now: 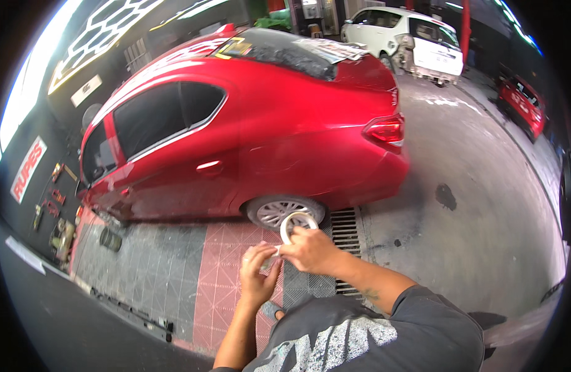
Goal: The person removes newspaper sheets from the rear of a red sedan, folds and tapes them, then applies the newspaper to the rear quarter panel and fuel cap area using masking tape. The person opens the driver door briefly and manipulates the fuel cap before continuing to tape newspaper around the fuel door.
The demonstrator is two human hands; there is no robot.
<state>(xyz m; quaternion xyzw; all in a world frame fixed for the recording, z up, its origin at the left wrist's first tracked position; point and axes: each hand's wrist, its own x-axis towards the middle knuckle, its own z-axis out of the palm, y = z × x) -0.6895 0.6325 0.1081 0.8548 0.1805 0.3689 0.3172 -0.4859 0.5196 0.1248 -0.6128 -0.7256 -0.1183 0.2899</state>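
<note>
The thin white ring of masking tape (298,224) sits in front of your chest, held up just below the rear wheel (284,211) of the glossy red sedan (248,124) as the camera sees it. Judge it as very light and fairly stiff as a hoop, though a hard squeeze would likely flatten it. The free end is another matter: thin paper, soft, tacky on one face, and apt to tear or fold onto itself.

Your right hand (310,251) has its fingers closed around the lower edge of the roll. Your left hand (259,270) pinches narrowly at a pale bit just beside it, which looks like the loose end of the tape, though it is too small to be sure. The two hands touch or nearly touch.

Hold the roll by its rim or through the hole so it can turn, and take the strip by its very tip, keeping fingers off the sticky side.

Under your hands lies a floor of red and grey plastic grid tiles (223,273), with a dark metal drain grate (345,239) to the right. Farther off stand a white hatchback (409,43) and a small red car (522,102).
</note>
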